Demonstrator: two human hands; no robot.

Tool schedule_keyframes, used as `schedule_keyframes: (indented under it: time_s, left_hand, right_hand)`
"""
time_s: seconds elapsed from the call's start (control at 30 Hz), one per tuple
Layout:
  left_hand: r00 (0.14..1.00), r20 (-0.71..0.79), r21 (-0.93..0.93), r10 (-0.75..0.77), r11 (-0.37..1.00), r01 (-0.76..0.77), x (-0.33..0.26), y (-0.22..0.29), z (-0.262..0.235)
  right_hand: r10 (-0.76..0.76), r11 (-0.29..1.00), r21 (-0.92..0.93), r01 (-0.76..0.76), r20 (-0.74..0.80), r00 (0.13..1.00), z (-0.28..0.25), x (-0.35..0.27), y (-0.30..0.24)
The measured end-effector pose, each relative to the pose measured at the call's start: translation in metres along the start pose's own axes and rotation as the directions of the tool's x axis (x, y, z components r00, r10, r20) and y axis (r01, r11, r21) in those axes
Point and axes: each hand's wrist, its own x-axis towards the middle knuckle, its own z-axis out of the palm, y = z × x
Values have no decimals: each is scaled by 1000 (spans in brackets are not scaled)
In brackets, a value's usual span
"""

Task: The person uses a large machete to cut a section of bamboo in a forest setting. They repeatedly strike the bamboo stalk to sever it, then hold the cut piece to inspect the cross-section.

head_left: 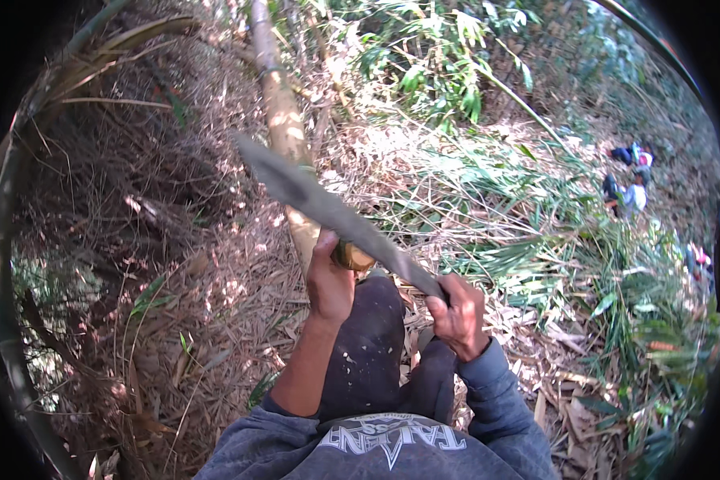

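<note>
My right hand (458,316) is closed around the grip of a machete (336,210). The long grey blade slants up and to the left, passing above my left hand and across the bamboo pole in view. My left hand (330,280) is wrapped round a piece of bamboo (357,257), thumb up; its pale, yellowish cut end shows just beneath the blade. Beyond that hand a thick bamboo pole (286,128) runs away toward the top. Whether the held piece joins this pole is hidden by hand and blade.
Dry leaves and twigs cover the ground (240,320). Cut green bamboo leaves and thin stems (504,216) lie to the right. A dark tangle of brush (120,184) fills the left, with a curved stalk (8,240) at its rim. People (634,196) are far off at the right.
</note>
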Motion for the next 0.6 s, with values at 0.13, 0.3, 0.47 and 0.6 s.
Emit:
schedule_keyframes:
  time_s: [0.13, 0.3, 0.47, 0.6]
  left_hand:
    - [982, 163, 121, 94, 986, -115, -50, -7, 33]
    - [991, -9, 189, 137, 973, -133, -90, 4, 61]
    - [998, 19, 304, 62, 951, -65, -111, 7, 47]
    - [956, -65, 279, 287, 925, -259, -124, 32, 67]
  right_hand:
    - [-143, 983, -122, 138, -36, 989, -10, -19, -25]
    - [-206, 967, -166, 195, -57, 977, -32, -40, -45]
    - [-234, 957, -201, 212, -97, 967, -35, -52, -28]
    - [125, 972, -187, -142, -98, 987, -35, -73, 12]
